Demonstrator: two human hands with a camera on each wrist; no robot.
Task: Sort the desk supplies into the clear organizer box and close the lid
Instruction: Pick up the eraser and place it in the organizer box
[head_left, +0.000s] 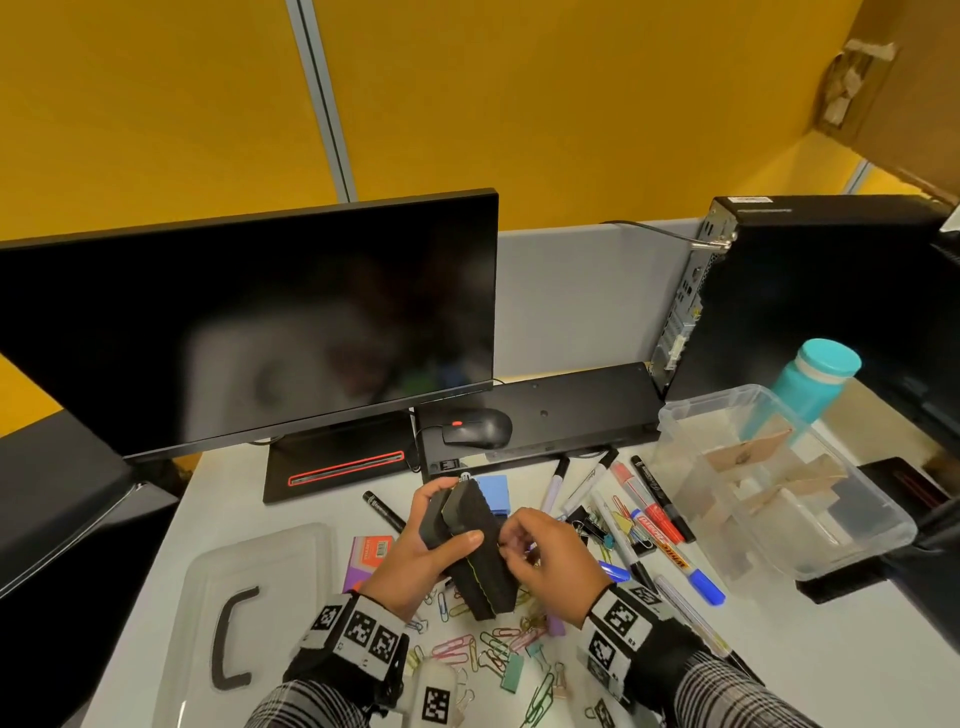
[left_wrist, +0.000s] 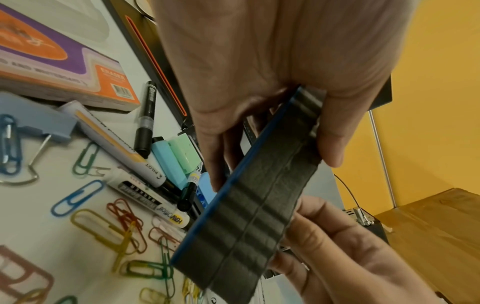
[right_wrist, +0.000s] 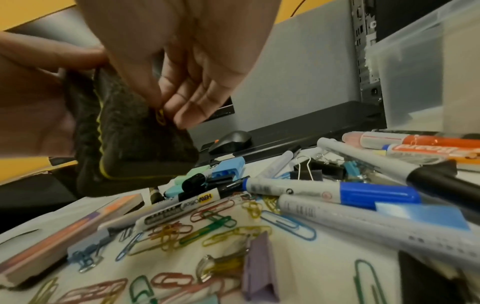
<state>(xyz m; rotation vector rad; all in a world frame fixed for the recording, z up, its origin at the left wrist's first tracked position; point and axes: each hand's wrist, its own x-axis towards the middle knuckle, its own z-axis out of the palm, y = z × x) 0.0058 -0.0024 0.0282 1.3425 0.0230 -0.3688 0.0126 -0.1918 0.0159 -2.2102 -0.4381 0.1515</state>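
Here, two black felt whiteboard erasers (head_left: 475, 548) held stacked above scattered coloured paper clips (head_left: 467, 644), clamped by curled left hand (head_left: 415, 551) while right hand (head_left: 545, 548) pinches one edge. Best squared flush, kept together, carried over loose markers (head_left: 660, 525) to clear plastic organizer box (head_left: 878, 551), open far right, into one cardboard-divided compartment.

From my head view my left hand (head_left: 415, 540) covers part of the black erasers (head_left: 478, 551), and the clear lid (head_left: 249, 613) runs off the bottom edge.
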